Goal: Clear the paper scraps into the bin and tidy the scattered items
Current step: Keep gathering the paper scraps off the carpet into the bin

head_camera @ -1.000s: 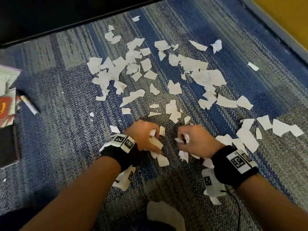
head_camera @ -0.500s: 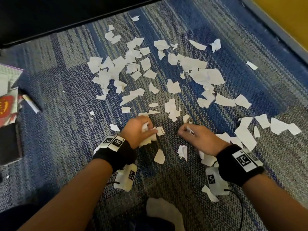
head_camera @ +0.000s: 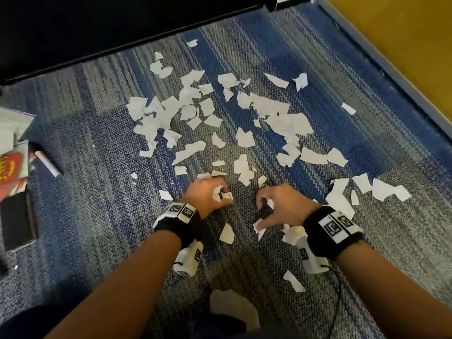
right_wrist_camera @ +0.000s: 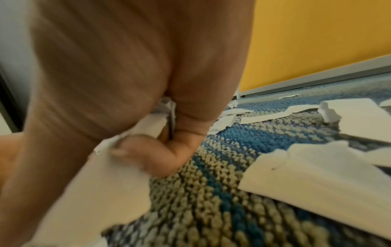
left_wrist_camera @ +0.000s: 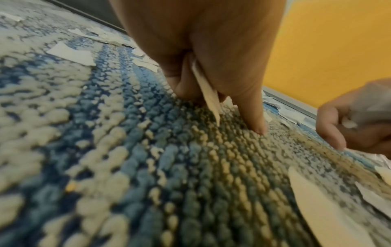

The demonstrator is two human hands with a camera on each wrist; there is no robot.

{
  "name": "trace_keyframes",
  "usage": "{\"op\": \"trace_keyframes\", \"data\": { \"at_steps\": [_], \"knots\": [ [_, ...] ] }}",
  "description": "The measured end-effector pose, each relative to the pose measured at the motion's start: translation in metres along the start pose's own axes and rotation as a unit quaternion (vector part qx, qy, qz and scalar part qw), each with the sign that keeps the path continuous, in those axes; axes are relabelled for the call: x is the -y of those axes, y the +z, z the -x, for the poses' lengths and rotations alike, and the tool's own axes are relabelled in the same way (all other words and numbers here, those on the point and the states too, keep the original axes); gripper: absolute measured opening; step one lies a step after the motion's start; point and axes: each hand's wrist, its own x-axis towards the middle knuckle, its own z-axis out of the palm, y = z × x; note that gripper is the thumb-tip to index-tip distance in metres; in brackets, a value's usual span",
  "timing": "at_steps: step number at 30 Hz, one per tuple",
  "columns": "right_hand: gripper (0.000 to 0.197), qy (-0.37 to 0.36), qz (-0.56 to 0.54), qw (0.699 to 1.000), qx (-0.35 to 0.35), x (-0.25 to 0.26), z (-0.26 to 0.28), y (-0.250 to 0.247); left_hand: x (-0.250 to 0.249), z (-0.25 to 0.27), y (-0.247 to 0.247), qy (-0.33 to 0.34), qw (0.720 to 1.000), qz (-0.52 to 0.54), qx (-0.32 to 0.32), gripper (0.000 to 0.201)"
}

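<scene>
White paper scraps [head_camera: 244, 140] lie scattered over the blue and grey carpet [head_camera: 97, 192]. My left hand [head_camera: 210, 194] is low on the carpet with its fingers curled round a few scraps [head_camera: 218, 192]; the left wrist view shows a scrap [left_wrist_camera: 208, 93] wedged between its fingers. My right hand [head_camera: 281, 204] sits just to the right, fingers curled round crumpled scraps [head_camera: 269, 203], with the thumb pressing paper [right_wrist_camera: 118, 175] in the right wrist view. Between the hands a single scrap [head_camera: 227, 234] lies loose. No bin is in view.
At the left edge lie a black flat object [head_camera: 17, 221], a red-printed packet [head_camera: 9, 167] and a white stick-like item [head_camera: 47, 163]. A dark furniture edge [head_camera: 122, 25] runs along the top. A yellow wall [head_camera: 403, 45] with grey skirting borders the right.
Both hands have slid slightly further out over the carpet and gathered more scraps into their curled fingers. The right hand's thumb now reaches back to a scrap near the wrist.
</scene>
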Motion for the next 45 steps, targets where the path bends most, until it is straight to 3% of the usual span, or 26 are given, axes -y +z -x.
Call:
{"op": "trace_keyframes", "data": {
  "at_steps": [3, 7, 9, 13, 15, 18, 21, 23, 26, 31, 37, 40, 42, 45],
  "knots": [
    [0.032, -0.011, 0.017, 0.999, 0.040, -0.003, 0.001, 0.012, 0.008, -0.007, 0.004, -0.005, 1.000, 0.014, 0.002, 0.024],
    [0.023, -0.007, -0.002, 0.999, 0.038, -0.011, -0.004, 0.016, 0.006, -0.014, -0.003, -0.017, 0.997, 0.068, -0.036, 0.038],
    [0.025, -0.013, -0.057, 0.998, 0.001, -0.012, -0.008, 0.011, 0.007, -0.019, -0.007, -0.018, 0.989, 0.117, -0.083, 0.048],
    [0.035, 0.009, -0.206, 0.974, -0.090, -0.010, -0.026, -0.011, 0.013, -0.033, -0.016, -0.042, 0.983, 0.151, -0.100, 0.032],
    [0.028, 0.041, -0.247, 0.961, -0.113, -0.006, -0.039, -0.024, 0.017, -0.036, -0.019, -0.045, 0.980, 0.156, -0.117, 0.037],
    [0.024, 0.071, -0.285, 0.942, -0.163, -0.001, -0.060, -0.033, 0.021, -0.037, -0.022, -0.030, 0.966, 0.176, -0.190, 0.038],
    [0.015, 0.066, -0.213, 0.959, -0.175, 0.003, -0.078, -0.031, 0.019, -0.036, -0.030, -0.024, 0.955, 0.188, -0.230, 0.022],
    [0.008, 0.054, -0.129, 0.974, -0.179, 0.006, -0.087, -0.028, 0.020, -0.034, -0.031, -0.056, 0.956, 0.191, -0.217, 0.013],
    [0.024, 0.052, -0.058, 0.982, -0.172, 0.007, -0.096, -0.022, 0.024, -0.029, -0.026, -0.073, 0.955, 0.241, -0.154, 0.030],
    [0.063, 0.042, -0.012, 0.990, -0.134, 0.007, -0.092, -0.012, 0.024, -0.016, -0.018, 0.007, 0.985, 0.171, 0.011, 0.045],
    [0.036, 0.006, 0.074, 0.980, -0.187, 0.008, -0.099, -0.009, 0.015, -0.003, -0.009, 0.076, 0.989, 0.106, 0.064, 0.040],
    [0.029, -0.011, 0.107, 0.978, -0.177, 0.008, -0.102, -0.003, 0.003, -0.001, -0.004, 0.114, 0.982, 0.058, 0.140, 0.041],
    [0.026, -0.022, 0.103, 0.979, -0.174, 0.006, -0.102, 0.000, -0.007, -0.001, 0.002, 0.118, 0.974, 0.006, 0.192, 0.041],
    [0.019, -0.025, 0.079, 0.980, -0.182, 0.003, -0.100, 0.000, -0.009, 0.000, 0.006, 0.130, 0.971, -0.025, 0.200, 0.036]
  ]
}}
